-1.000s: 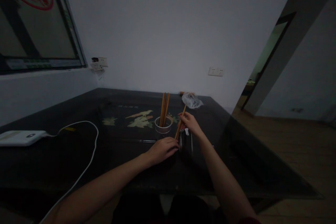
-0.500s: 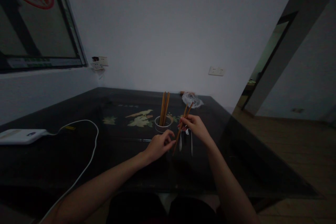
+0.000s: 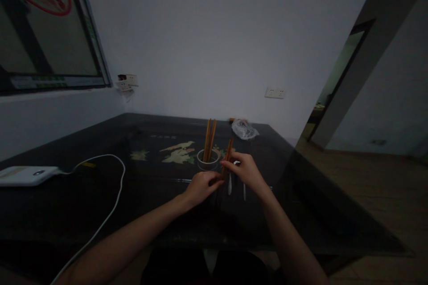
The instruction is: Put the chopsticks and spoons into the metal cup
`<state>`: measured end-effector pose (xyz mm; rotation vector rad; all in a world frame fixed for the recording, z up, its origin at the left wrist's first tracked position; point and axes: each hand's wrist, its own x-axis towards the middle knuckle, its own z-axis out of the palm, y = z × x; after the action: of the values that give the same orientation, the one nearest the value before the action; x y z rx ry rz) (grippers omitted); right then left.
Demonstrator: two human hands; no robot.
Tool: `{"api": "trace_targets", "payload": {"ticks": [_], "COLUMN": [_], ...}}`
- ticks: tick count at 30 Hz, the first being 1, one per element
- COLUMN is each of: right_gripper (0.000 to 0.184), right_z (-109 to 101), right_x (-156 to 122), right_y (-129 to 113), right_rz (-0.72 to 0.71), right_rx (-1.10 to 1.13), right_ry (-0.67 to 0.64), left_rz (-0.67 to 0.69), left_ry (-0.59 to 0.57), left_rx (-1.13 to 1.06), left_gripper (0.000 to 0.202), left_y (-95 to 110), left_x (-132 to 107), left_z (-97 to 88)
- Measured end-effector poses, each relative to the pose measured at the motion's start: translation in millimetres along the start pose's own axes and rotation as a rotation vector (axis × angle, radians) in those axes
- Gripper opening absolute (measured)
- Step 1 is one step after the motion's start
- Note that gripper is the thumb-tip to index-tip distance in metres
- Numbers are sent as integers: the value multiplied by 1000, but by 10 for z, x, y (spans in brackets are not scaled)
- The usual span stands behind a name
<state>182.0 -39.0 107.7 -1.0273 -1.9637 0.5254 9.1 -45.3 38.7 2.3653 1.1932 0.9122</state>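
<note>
My right hand (image 3: 245, 170) is closed round a pair of brown chopsticks (image 3: 228, 153), held nearly upright just right of a small white cup (image 3: 207, 159). More chopsticks (image 3: 209, 139) stand in that cup. My left hand (image 3: 199, 188) is beside the lower ends of the held chopsticks with fingers curled and pinched at them; the contact is dim. Two white spoons (image 3: 230, 184) lie on the dark table under my right hand.
The dark glass table (image 3: 100, 205) carries a white device (image 3: 23, 174) with a white cable (image 3: 113, 196) at the left. A crumpled plastic bag (image 3: 244, 129) lies at the far edge. Wall sockets and a doorway are behind and to the right.
My right hand brought the chopsticks from a slant to nearly upright and a little lower and left. My left hand rose from the table and pinched at their lower ends.
</note>
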Motion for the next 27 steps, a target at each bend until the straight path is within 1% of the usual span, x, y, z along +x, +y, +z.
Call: {"api": "trace_targets", "payload": {"ticks": [5,12,14,15,17,18,20,21,22,24,25,27], "right_gripper": [12,15,16,17,19,20,21,20,20,19,19,22], "right_z": [-6,-10,-26,-39,-77,-104,-176,-220,-268,-368,-414,-481], "right_x": [-5,-7,3,12,41,62,125,167,215,327,387,510], "right_y": [-23,30,38,38,25,11,-38,-72,-110,-191,-227,-272], "right_rz": [20,50,47,48,50,51,45,37,26,0,-15,-38], "right_rx": [56,182,182,178,192,210,258,276,287,294,305,331], "right_ry": [-44,-77,-73,-61,-21,1,39,54,70,104,128,182], "left_rz": [14,26,34,42,67,82,89,81,65,7,-36,-137], "left_ry": [-28,-60,-11,38,189,280,452,509,534,511,475,359], "left_rx": [-46,-43,-32,-31,-37,-43,-57,-74,-102,-183,-228,-308], "left_gripper": [22,22,26,30,32,30,26,26,28,36,41,51], "left_y": [-18,-11,4,11,9,-8,-89,-155,-237,-428,-524,-680], "left_x": [11,0,-12,-16,-11,2,50,84,122,200,235,284], "left_z": [-8,-17,-78,-126,-252,-321,-447,-495,-528,-548,-540,-504]}}
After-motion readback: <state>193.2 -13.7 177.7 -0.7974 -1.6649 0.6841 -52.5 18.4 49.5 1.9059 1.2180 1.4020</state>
